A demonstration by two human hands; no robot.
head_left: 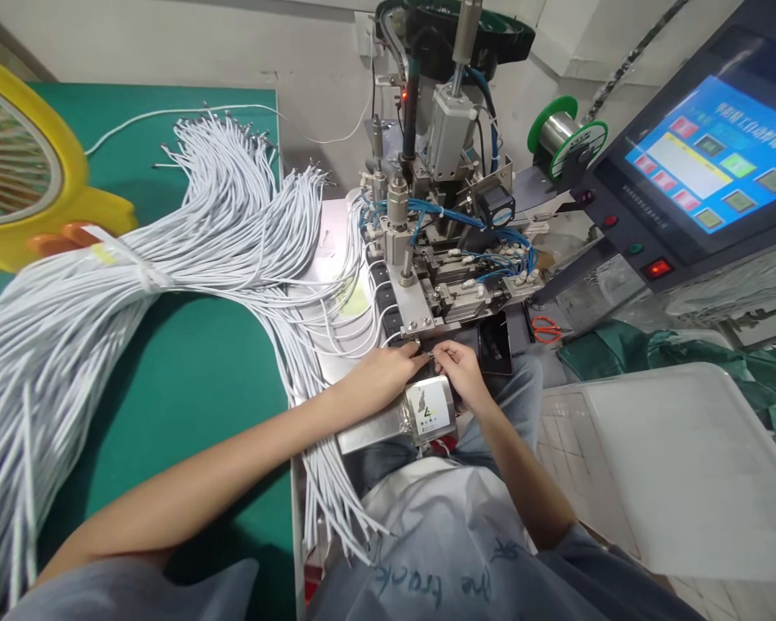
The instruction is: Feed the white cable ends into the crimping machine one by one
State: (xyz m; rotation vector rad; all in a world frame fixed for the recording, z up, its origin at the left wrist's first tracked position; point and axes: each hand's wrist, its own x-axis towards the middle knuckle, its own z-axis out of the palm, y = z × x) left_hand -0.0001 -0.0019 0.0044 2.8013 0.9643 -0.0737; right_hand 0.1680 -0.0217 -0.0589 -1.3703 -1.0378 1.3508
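At the front edge of the machine (420, 297), my left hand (384, 373) is closed, thumb and forefinger reaching right beneath the metal plate. My right hand (462, 369) meets it there, pinching; a tiny shiny bit shows between the fingertips of both hands, too small to name. White cables (355, 323) loop over into the black holder row (386, 302) beside the left hand. Just below the fingers sits a metal box with a white label (430, 407). A large tied bundle of white cables (187, 250) lies to the left, its metal-tipped ends fanned out at the back.
A yellow fan (84, 172) stands on the green table (233, 379) at left. Behind the machine are a solder wire spool (564, 136) and a control screen (717, 159). Orange-handled scissors (546, 329), a small black tray (495, 345) and a pale bin lid (685, 466) lie right.
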